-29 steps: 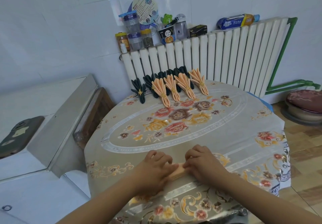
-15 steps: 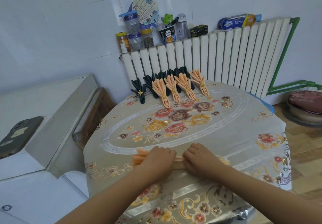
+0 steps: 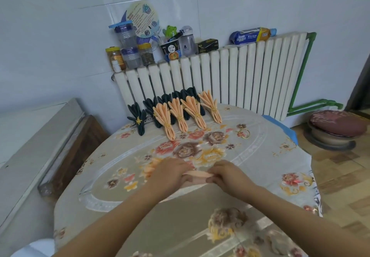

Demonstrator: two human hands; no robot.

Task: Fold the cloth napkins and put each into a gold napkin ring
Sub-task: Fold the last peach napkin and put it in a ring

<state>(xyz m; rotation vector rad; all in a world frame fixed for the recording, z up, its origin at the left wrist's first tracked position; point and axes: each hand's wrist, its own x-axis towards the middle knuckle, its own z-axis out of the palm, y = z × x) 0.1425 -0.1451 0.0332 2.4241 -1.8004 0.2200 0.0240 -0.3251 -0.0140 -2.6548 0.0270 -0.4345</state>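
A pleated peach napkin (image 3: pixel 197 174) lies as a narrow strip on the floral tablecloth (image 3: pixel 260 156), fanning out past my left hand. My left hand (image 3: pixel 172 173) grips its left part, fingers curled over it. My right hand (image 3: pixel 226 173) pinches its right end. A loose gold napkin ring (image 3: pixel 244 133) lies on the cloth beyond my right hand. At the table's far edge stand finished napkins in gold rings: several peach ones (image 3: pixel 192 112) in front and several dark ones (image 3: pixel 138 119) behind and to the left.
A white radiator (image 3: pixel 240 76) runs behind the table, with jars, a cup and boxes (image 3: pixel 140 52) on top. A white chest and wooden edge (image 3: pixel 60 136) stand to the left. A cushioned stool (image 3: pixel 336 126) sits on the wood floor at right.
The view has dropped closer to the table. My hands have drawn apart along the pleated peach napkin, showing more of the strip between them.
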